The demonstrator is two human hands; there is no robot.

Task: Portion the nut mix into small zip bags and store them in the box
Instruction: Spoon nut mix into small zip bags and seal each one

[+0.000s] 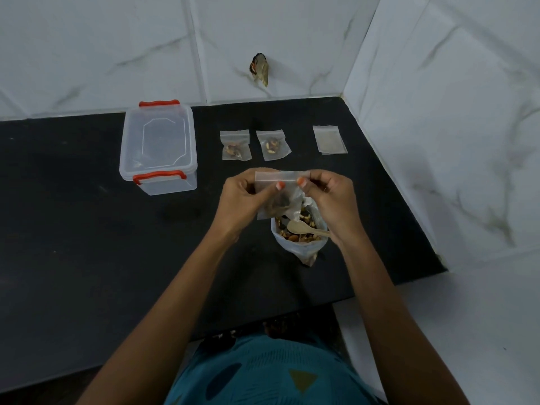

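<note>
I hold a small clear zip bag (277, 197) with nuts in its bottom above the counter. My left hand (244, 200) pinches its top edge on the left, and my right hand (330, 197) pinches the same edge on the right. Just below stands the large open bag of nut mix (298, 241) with a wooden spoon (304, 228) lying in it. Two filled small bags (235, 145) (273, 145) lie flat farther back. A stack of empty small bags (329, 139) lies at the back right. The clear storage box (159, 147) with red latches sits closed at the back left.
The black counter (87, 229) ends at a tiled wall behind and another tiled wall on the right. Its front edge runs near my body. A small dark object (259, 68) sticks out of the back wall.
</note>
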